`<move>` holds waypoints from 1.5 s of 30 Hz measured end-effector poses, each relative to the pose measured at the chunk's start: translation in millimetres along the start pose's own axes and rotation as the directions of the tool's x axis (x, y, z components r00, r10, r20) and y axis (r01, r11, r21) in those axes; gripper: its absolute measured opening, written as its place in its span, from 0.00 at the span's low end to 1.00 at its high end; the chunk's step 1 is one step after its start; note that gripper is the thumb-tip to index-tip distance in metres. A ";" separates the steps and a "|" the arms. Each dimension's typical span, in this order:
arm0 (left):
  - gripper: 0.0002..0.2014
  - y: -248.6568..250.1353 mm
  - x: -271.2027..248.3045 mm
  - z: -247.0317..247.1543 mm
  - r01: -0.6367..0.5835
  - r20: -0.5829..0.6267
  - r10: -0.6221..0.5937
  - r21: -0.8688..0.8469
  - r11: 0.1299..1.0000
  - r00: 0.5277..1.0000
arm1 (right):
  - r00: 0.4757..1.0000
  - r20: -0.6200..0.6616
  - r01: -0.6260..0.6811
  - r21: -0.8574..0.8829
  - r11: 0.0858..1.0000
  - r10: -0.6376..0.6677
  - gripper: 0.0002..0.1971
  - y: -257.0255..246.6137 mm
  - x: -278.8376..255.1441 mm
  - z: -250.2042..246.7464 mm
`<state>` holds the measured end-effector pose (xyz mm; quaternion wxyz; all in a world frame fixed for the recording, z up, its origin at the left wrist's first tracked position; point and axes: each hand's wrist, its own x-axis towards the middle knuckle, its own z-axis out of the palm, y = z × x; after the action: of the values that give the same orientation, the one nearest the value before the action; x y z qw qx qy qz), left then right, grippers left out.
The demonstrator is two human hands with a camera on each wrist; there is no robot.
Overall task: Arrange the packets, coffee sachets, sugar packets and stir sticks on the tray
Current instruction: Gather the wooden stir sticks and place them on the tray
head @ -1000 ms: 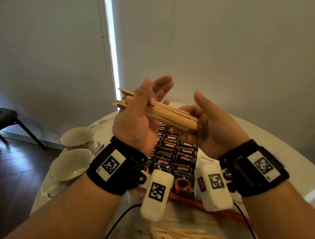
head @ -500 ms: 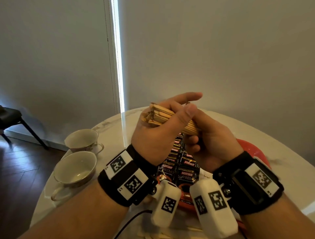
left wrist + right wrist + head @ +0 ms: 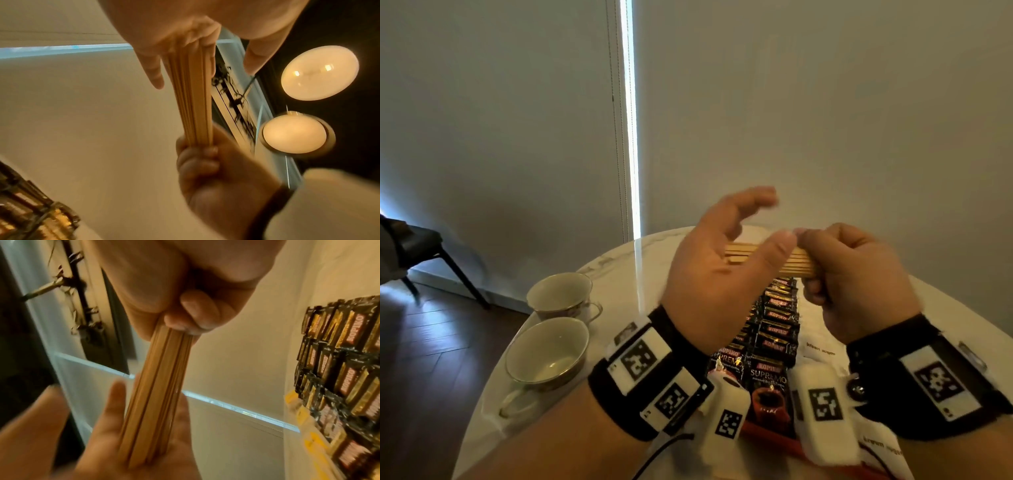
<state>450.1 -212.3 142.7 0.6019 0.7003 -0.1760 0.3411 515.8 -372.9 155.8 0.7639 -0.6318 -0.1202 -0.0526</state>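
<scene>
A bundle of wooden stir sticks (image 3: pixel 803 263) lies level in the air above the tray. My right hand (image 3: pixel 856 274) grips its right end, fingers (image 3: pixel 197 309) curled round it. My left hand (image 3: pixel 709 267) is open with straight fingers, and its palm (image 3: pixel 115 443) presses flat against the bundle's left end. The left wrist view shows the stir sticks (image 3: pixel 191 97) running from my left palm to my right fist (image 3: pixel 205 170). Black coffee sachets (image 3: pixel 777 329) lie in neat rows on the red tray (image 3: pixel 767 435). White sugar packets (image 3: pixel 822 349) lie to their right.
Two empty teacups (image 3: pixel 548 353) (image 3: pixel 561 294) stand at the left of the round white table (image 3: pixel 619 274). A dark chair (image 3: pixel 417 246) stands on the wooden floor at far left. A plain wall lies behind the table.
My left hand has let go of the bundle and opened, its palm now against the stick ends. The sticks, fanned a second ago, form a tight level bundle in my right hand.
</scene>
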 end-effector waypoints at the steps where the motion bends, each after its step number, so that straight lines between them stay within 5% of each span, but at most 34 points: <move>1: 0.13 -2.4 -1.1 0.6 -0.030 0.012 0.029 0.095 0.995 1.000 | 1.000 0.020 0.009 -0.027 1.000 -0.009 0.15 0.6 -2.1 3.8; 10: 0.13 5.7 0.2 -0.5 -0.162 0.014 0.163 0.203 0.966 0.987 | 0.987 0.128 -0.085 -0.058 0.995 0.092 0.15 2.5 -9.2 12.2; 14: 0.28 7.5 1.9 -2.0 -0.115 0.015 0.120 -0.197 0.974 0.993 | 0.978 0.119 -0.179 0.080 0.981 0.169 0.09 3.6 -1.9 6.5; 17: 0.42 3.1 5.0 -6.4 -0.020 0.125 0.083 -0.439 0.898 0.989 | 0.939 0.217 -0.308 0.185 0.933 0.267 0.20 7.2 -1.7 7.2; 20: 0.30 0.8 0.1 -0.4 0.045 0.268 0.090 -0.459 0.887 0.959 | 0.884 0.365 -0.386 0.214 0.897 0.293 0.24 15.9 -10.9 13.6; 23: 0.12 1.2 -4.9 6.2 0.017 0.210 0.088 -0.453 0.891 0.974 | 0.838 0.413 -0.456 0.173 0.873 0.357 0.24 27.4 -13.3 20.3; 26: 0.17 1.9 -2.5 3.3 0.023 0.149 0.054 -0.471 0.882 0.987 | 0.815 0.454 -0.478 0.177 0.860 0.360 0.27 25.0 -10.8 22.6; 30: 0.18 -4.4 -1.6 4.7 0.025 0.166 0.063 -0.484 0.875 0.984 | 0.765 0.545 -0.560 0.301 0.772 0.343 0.44 17.0 -8.7 17.1; 34: 0.26 1.5 -1.9 11.2 0.073 0.162 -0.005 -0.417 0.906 0.987 | 0.729 0.603 -0.594 0.320 0.738 0.326 0.46 19.7 -9.2 15.9; 37: 0.21 9.9 -0.5 13.7 0.047 0.162 0.013 -0.361 0.931 0.987 | 0.706 0.647 -0.595 0.322 0.736 0.288 0.46 11.6 -10.8 12.1; 42: 0.15 34.0 7.5 24.4 -0.023 0.216 0.070 -0.214 0.977 0.974 | 0.826 0.553 -0.378 0.404 0.833 0.107 0.45 -6.9 -17.9 5.7; 43: 0.14 38.7 7.3 28.2 -0.037 0.224 0.077 -0.176 0.984 0.972 | 0.809 0.584 -0.367 0.411 0.835 0.068 0.43 -7.1 -23.7 10.1; 45: 0.13 45.9 5.3 33.7 -0.066 0.242 0.087 -0.092 0.994 0.967 | 0.891 0.443 -0.221 0.238 0.946 0.096 0.36 -25.8 -33.0 5.9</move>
<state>432.6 -253.7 178.1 0.5906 0.7041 -0.2899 0.2673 477.2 -374.5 173.2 0.8030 -0.5202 -0.2378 0.1673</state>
